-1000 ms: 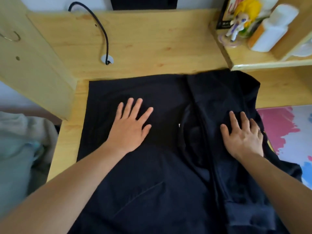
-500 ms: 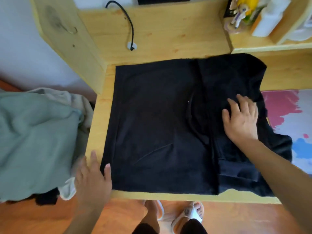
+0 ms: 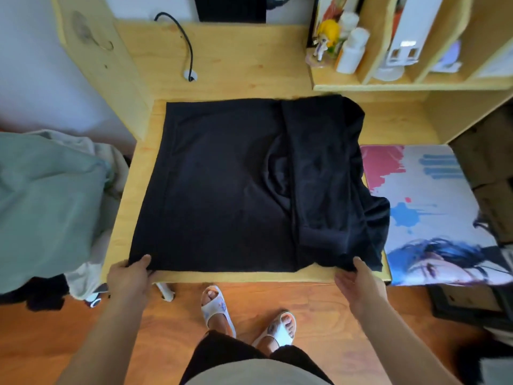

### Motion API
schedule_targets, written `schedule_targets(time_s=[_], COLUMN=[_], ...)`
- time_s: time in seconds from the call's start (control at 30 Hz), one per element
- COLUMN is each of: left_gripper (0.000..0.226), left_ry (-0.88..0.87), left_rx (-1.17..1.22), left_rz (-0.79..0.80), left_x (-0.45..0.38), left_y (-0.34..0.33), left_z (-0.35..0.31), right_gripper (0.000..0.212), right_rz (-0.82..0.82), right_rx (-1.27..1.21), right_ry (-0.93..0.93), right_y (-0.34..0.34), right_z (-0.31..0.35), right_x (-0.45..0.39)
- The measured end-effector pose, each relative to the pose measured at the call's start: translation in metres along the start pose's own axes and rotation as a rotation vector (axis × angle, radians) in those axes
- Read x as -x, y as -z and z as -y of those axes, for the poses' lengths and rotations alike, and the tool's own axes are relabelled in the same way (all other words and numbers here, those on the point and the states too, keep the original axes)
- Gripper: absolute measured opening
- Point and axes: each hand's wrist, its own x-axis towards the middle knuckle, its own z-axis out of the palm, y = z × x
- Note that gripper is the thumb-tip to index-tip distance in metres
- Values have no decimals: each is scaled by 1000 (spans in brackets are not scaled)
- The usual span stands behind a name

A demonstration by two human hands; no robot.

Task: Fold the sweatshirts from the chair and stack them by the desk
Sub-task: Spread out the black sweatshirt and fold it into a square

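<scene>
The black sweatshirt point(image 3: 222, 190) on the table point(image 3: 227, 65) looks soft and limp, so both hands' fingers, left hand point(image 3: 130, 276) and right hand point(image 3: 358, 282), pinch its near corners.

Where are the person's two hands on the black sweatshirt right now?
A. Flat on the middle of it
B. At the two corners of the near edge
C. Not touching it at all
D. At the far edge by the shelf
B: the left hand and right hand each pinch a near corner of the black sweatshirt at the desk's front edge.

Black sweatshirt point(image 3: 222, 184) flat on desk, seemingly part-folded
</scene>
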Motion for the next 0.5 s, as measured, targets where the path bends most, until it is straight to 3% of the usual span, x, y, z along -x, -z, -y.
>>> schedule_targets(time_s=[0.03, 0.2, 0.33, 0.43, 0.47, 0.5], left_gripper=[22, 21, 42, 39, 36, 38], left_ry=[53, 256, 223, 336, 387, 360], left_rx=[138, 387, 446, 653, 571, 285], left_rz=[55, 104, 20, 37, 21, 7], left_x=[2, -9, -18, -9, -7, -12], left_y=[5, 20, 24, 25, 25, 21], left_z=[2, 2, 0, -1, 3, 6], right_gripper=[27, 21, 9, 37, 40, 40], right_rz=[27, 57, -92, -56, -22, -24], right_rx=[-39, -52, 8, -7, -28, -59], right_ry=[-65, -277, -38, 5, 0, -4], right_y=[-3, -12, 7, 17, 16, 14], right_z=[7, 19, 16, -2, -8, -12], right_x=[-3, -10, -23, -20, -18, -16])
